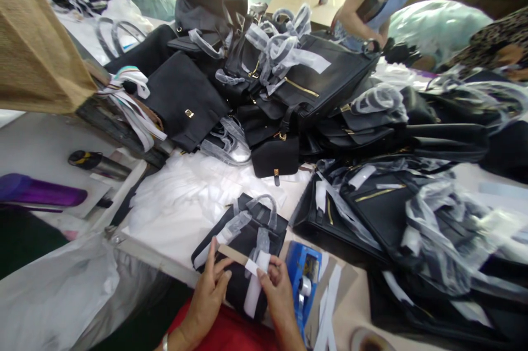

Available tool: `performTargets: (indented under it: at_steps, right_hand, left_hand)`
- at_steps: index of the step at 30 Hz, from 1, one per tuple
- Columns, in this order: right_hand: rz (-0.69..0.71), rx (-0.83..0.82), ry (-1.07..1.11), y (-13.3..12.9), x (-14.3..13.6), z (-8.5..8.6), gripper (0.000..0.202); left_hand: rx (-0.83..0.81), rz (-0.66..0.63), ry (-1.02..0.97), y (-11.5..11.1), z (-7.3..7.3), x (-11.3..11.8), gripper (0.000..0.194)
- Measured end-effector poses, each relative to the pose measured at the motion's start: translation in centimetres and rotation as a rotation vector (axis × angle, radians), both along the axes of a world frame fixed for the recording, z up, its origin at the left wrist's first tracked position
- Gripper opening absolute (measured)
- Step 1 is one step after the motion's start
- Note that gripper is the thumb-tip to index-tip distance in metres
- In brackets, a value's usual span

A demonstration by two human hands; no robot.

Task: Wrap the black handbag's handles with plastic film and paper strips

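A small black handbag lies on the table edge in front of me, its handles and strap wrapped in clear film and white padding. Across it runs a tan paper strip with a white end. My left hand has its fingers at the strip's left end, index finger pointing up. With thumb and fingers my right hand pinches the white end, close against the padded strap. Just right of the bag sits a blue tape dispenser, with more paper strips beside it.
Black bags with film-wrapped handles are heaped behind and to the right. White tissue sheets lie at left. A purple bottle and steel flask stand lower left. A co-worker's arm reaches in at the back.
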State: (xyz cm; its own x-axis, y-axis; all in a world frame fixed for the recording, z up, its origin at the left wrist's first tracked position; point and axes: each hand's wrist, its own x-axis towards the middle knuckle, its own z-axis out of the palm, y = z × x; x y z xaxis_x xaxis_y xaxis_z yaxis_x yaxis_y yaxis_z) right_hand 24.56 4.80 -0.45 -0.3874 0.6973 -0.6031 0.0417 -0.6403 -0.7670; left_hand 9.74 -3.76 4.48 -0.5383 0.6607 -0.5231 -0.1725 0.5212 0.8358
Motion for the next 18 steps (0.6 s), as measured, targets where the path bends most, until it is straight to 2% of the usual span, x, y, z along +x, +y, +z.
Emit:
performTargets:
  at_steps: [4,8,10,13,18]
  right_hand:
    - [0.009,-0.016,0.01,-0.1,0.1,-0.2,0.045]
    - [0.011,-0.021,0.008,0.0,0.1,-0.3,0.046]
    - [0.005,-0.029,0.006,0.1,0.1,-0.2,0.047]
    - [0.004,-0.031,0.005,0.2,0.0,0.0,0.047]
    - [0.016,-0.014,0.007,0.2,0.1,0.2,0.046]
  left_hand:
    - [0.043,0.16,-0.123,-0.5,0.7,0.0,0.068]
    - [0.054,0.193,-0.037,-0.8,0.7,0.5,0.045]
    - [0.037,0.197,-0.049,-0.8,0.0,0.7,0.045]
    - [-0.007,0.172,-0.183,-0.8,-1.6,0.7,0.052]
    - [-0.061,0.011,-0.332,0.0,-3.4,0.8,0.049]
